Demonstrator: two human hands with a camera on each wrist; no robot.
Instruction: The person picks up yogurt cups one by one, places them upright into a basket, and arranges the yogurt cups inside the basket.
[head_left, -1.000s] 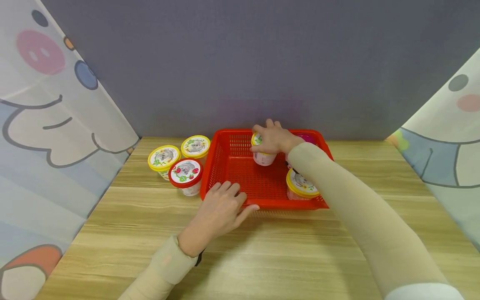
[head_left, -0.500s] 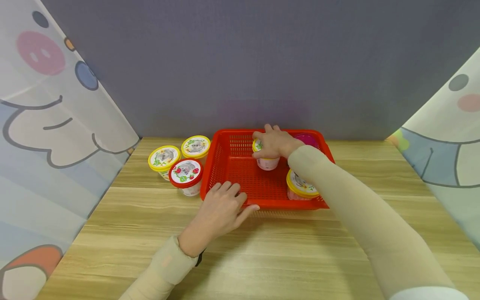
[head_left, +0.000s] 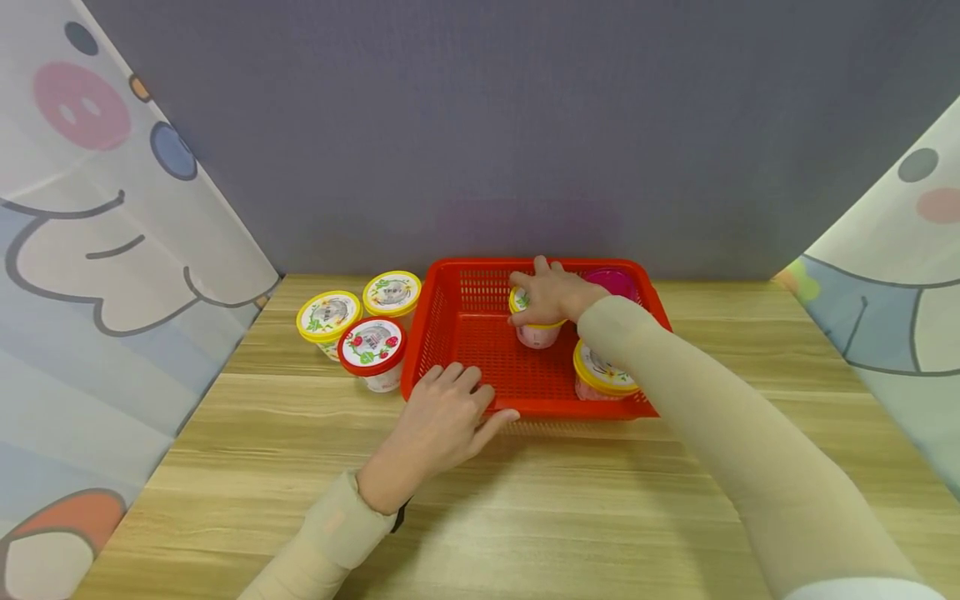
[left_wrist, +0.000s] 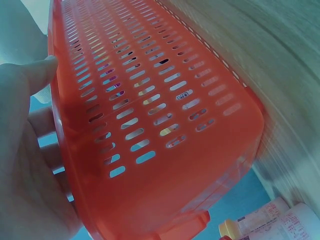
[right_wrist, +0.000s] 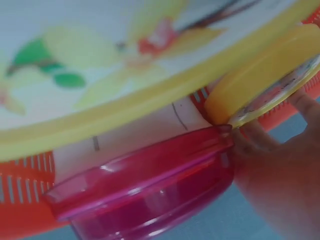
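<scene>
A red perforated basket [head_left: 487, 358] stands on the wooden table. My right hand [head_left: 551, 296] grips a yellow-lidded tub [head_left: 537, 335] by its lid, inside the basket near the back. My left hand [head_left: 444, 417] rests on the basket's front left rim; in the left wrist view the hand [left_wrist: 30, 150] lies along the red rim [left_wrist: 62, 115]. Right of the held tub is a magenta lid [head_left: 611, 283], and in the front right corner another yellow-lidded tub [head_left: 600, 373]. In the right wrist view the right hand [right_wrist: 285, 165] touches a yellow lid [right_wrist: 265, 75], beside the magenta one [right_wrist: 150, 185].
Left of the basket stand two yellow-lidded tubs [head_left: 328, 317] [head_left: 392, 292] and a red-lidded tub [head_left: 372, 343], close together. A grey panel [head_left: 480, 133] rises behind the basket, with printed curtains at both sides.
My right hand has moved slightly right and toward the front of the basket with the tub. More of the magenta lid shows behind the arm. My left hand has stayed in place.
</scene>
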